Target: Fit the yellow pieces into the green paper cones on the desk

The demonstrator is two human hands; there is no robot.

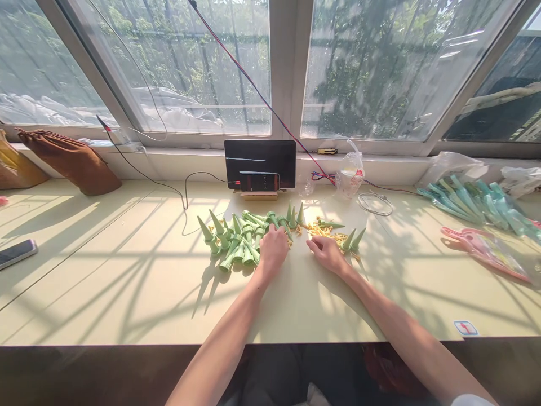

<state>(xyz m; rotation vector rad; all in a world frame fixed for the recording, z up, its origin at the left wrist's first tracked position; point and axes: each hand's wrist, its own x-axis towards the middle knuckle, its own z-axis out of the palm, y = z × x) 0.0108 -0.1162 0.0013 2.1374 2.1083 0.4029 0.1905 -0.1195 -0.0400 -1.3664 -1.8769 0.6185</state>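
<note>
My left hand [274, 249] is at the right edge of a heap of green cone-shaped plastic spikes [239, 248], its fingers curled among them. Its fingertips are partly hidden, so I cannot tell what they hold. My right hand [327, 254] rests by a pile of small yellow plastic pieces [324, 230], thumb and fingers drawn together; what is between them is too small to make out. Two green spikes [354, 241] stand upright just right of it. A few more upright spikes [295, 215] stand behind, between my hands.
A dark tablet [260, 158] with a phone [262, 182] before it leans on a stand at the back. Rightward are a plastic cup in a bag [350, 175], a coiled cable [375, 204], teal strips [477, 203] and a pink packaged item [486, 251]. Another phone [17, 254] lies far left.
</note>
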